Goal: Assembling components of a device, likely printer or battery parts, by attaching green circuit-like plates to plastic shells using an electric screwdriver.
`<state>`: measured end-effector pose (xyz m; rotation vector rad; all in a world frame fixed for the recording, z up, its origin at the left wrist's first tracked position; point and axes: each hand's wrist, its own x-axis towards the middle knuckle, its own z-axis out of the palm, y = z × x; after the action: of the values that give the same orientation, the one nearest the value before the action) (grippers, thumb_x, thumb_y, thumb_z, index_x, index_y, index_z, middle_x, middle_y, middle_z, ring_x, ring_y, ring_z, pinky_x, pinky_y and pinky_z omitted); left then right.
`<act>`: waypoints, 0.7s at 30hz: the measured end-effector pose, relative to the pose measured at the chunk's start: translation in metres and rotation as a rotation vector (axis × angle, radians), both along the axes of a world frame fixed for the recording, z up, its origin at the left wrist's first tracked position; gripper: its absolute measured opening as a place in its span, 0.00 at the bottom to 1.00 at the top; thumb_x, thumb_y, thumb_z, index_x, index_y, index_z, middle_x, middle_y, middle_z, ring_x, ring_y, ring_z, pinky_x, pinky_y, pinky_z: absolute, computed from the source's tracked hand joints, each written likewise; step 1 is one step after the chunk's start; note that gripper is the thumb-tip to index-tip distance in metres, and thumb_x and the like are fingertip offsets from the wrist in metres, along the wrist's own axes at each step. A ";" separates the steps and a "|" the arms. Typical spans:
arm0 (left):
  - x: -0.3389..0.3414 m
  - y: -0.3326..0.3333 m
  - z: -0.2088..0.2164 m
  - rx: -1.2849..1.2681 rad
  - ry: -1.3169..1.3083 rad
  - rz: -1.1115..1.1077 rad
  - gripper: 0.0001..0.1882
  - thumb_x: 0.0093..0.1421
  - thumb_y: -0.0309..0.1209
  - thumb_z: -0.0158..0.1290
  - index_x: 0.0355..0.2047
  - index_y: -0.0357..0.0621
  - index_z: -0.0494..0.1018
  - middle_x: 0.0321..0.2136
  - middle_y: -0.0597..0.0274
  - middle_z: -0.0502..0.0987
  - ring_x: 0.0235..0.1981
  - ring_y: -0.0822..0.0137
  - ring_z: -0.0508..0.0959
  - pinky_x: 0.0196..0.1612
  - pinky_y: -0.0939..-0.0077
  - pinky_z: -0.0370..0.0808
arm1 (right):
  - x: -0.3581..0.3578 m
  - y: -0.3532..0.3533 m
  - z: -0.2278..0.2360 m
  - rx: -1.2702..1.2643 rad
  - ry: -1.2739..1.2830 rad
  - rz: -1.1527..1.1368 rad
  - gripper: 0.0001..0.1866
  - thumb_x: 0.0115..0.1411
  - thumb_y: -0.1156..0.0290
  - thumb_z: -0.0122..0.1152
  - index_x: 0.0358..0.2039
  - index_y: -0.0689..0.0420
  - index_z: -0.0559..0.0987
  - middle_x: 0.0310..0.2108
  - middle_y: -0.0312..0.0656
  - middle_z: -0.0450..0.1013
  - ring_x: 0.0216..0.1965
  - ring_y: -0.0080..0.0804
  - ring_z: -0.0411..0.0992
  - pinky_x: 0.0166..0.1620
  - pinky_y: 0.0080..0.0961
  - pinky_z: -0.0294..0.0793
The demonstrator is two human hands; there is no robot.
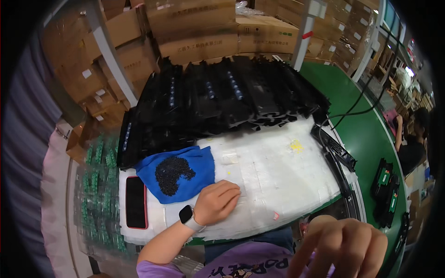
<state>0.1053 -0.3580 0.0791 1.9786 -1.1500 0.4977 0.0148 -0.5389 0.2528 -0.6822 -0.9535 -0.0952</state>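
White padding [273,171] bears a blue cloth [202,162] ahead-left of both hands [217,203] [344,245]

Blue cloth [204,162] is lying on the left part of the white-covered table [269,180], kinda rumpled, corners sticking out unevenly. Sitting on it is a loose heap of tiny black pieces [170,172], spread out pretty flat, with a notch on its right side where blue shows. Too small to tell their exact shape.
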 end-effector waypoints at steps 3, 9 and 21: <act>-0.007 0.010 -0.002 -0.077 0.062 0.000 0.04 0.48 0.21 0.54 0.27 0.35 0.72 0.28 0.55 0.74 0.29 0.59 0.76 0.30 0.71 0.73 | 0.030 0.026 -0.005 -0.067 -0.260 0.035 0.03 0.59 0.71 0.55 0.33 0.54 0.76 0.33 0.42 0.72 0.31 0.40 0.73 0.31 0.28 0.73; -0.016 0.007 -0.012 -0.070 0.061 -0.134 0.04 0.47 0.24 0.52 0.25 0.37 0.69 0.27 0.58 0.71 0.29 0.60 0.72 0.30 0.70 0.70 | 0.157 0.040 -0.025 -1.016 -0.582 -1.322 0.25 0.42 0.64 0.68 0.41 0.60 0.73 0.40 0.53 0.70 0.42 0.46 0.69 0.43 0.35 0.70; -0.019 0.008 -0.014 -0.039 0.071 -0.123 0.02 0.49 0.24 0.53 0.25 0.38 0.71 0.26 0.59 0.73 0.27 0.61 0.74 0.28 0.71 0.72 | 0.226 0.070 -0.072 -2.143 -0.249 -1.499 0.36 0.33 0.70 0.69 0.48 0.52 0.68 0.59 0.59 0.55 0.44 0.54 0.69 0.40 0.38 0.75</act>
<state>0.0863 -0.3496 0.0650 1.8638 -1.1999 0.3800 0.2405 -0.4688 0.1807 -3.3183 -0.1642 -0.4902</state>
